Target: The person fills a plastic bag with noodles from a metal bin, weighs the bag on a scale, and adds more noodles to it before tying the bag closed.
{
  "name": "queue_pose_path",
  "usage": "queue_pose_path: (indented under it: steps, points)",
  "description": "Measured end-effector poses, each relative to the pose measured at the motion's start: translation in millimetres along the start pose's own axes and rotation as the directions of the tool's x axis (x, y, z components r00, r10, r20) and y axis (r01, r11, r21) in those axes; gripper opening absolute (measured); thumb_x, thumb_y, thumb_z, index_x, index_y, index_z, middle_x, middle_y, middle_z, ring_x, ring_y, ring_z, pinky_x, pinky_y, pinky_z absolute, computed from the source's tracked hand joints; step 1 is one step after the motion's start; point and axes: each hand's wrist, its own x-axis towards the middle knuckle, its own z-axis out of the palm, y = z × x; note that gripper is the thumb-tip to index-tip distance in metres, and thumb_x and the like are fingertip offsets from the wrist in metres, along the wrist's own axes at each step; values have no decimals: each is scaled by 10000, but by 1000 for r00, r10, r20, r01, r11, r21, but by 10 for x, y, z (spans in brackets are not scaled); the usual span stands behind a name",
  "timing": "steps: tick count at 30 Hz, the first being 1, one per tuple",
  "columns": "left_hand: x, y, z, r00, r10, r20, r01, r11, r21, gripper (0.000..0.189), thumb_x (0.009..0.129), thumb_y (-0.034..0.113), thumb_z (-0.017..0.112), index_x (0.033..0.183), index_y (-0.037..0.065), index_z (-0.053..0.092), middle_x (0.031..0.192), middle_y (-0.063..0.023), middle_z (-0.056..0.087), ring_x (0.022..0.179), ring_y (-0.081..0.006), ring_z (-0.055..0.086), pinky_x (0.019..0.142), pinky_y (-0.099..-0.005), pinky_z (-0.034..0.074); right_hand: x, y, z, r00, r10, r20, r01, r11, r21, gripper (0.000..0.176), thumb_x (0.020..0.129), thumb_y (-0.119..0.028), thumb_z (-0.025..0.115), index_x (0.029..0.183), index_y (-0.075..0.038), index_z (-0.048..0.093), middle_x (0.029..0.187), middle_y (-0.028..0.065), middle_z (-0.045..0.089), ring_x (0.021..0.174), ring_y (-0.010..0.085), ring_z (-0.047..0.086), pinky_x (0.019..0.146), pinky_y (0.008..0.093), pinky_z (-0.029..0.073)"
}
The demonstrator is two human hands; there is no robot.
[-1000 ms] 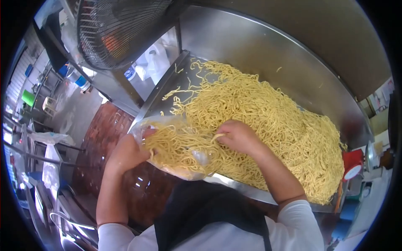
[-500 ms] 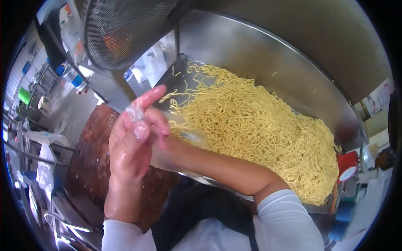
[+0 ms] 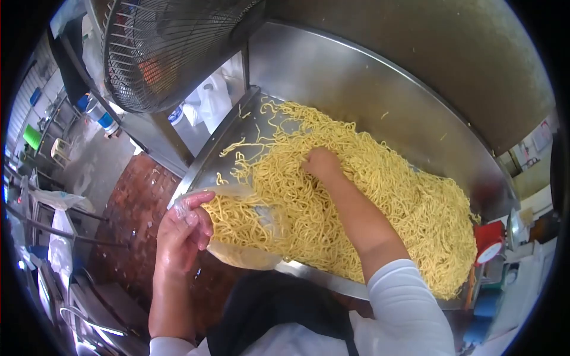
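Observation:
A large heap of yellow noodles covers much of a metal-lined table. My right hand is in the upper part of the heap, fingers curled into the strands and fingertips hidden among them. At the table's left front corner lies a clear plastic bag with noodles inside, its mouth facing left. My left hand is right beside that mouth, wet and palm turned inward. Between its thumb and index finger is a crumpled bit of clear plastic; the other fingers curl loosely.
A caged fan looms at the upper left. The metal backsplash rises behind the noodles. A red scale stands at the right end. White plastic jugs sit beyond the table, above a wet red tiled floor.
My right hand has moved from behind my left hand, near the bag, to the upper noodle heap. My left hand has lowered, and the noodle-filled bag now shows beside it.

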Motion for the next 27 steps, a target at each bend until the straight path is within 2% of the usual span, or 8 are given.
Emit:
queue_pose_path:
  steps: [4,10,14,18,21,23,25,27]
  points:
    - [-51,-33,10,999,-38,-29,39,999,29,455,892,251,656,1222,-55,586,703,-76,598,527,-96,470,485,-204,349,52,123,79,1000,3,7,-5,951,308,298,892,-321,632,970,-39,693,908,119,701,828,269,664,719,396,520]
    - [-88,-133,-122,992,-94,-90,93,996,-11,424,900,239,651,1213,-43,601,706,-78,602,515,-97,468,473,-204,351,-46,144,-933,970,-2,-242,213,485,848,271,974,-285,577,980,-25,650,793,37,645,745,124,594,693,309,483]
    - [-38,-183,-101,993,-99,-60,97,995,-34,412,905,232,643,1212,-39,604,706,-74,603,510,-96,467,467,-203,349,-364,169,-1947,766,-6,-642,550,523,651,239,978,-262,575,961,-35,651,914,51,683,840,107,600,792,282,478]
    - [23,-142,42,992,-116,-56,118,993,27,417,888,207,651,1218,-42,597,709,-60,606,526,-91,474,484,-206,361,-746,150,-2890,694,45,-718,719,-7,695,231,994,-266,534,1036,-54,618,1106,142,697,888,196,640,848,312,511]
    - [36,-192,55,990,-131,-51,139,972,189,400,876,186,661,1206,-34,611,729,-72,626,571,-115,524,534,-232,414,-911,201,-3406,715,151,-683,699,-152,699,267,989,-301,542,1072,-55,599,1057,129,696,840,204,638,750,295,518]
    - [42,-175,29,991,-130,-44,137,940,313,374,873,180,663,1185,-23,632,746,-91,644,602,-144,569,572,-258,456,-962,239,-3567,655,156,-739,755,-162,635,199,994,-337,556,991,-147,616,706,-27,617,498,87,541,454,194,421]
    - [34,-55,0,993,-89,75,-36,378,925,301,883,190,657,1122,7,676,799,-138,671,708,-216,645,681,-320,509,-971,368,-3607,716,23,-698,697,-70,713,212,1002,-315,537,944,-130,621,716,-29,616,515,77,532,437,205,408]
    - [11,86,12,992,-103,78,-41,319,947,288,886,206,656,1099,16,686,819,-152,673,746,-241,658,713,-336,513,-895,653,-3702,862,-289,-417,456,78,887,195,964,-291,593,1063,-123,612,897,13,665,690,69,547,595,242,457]
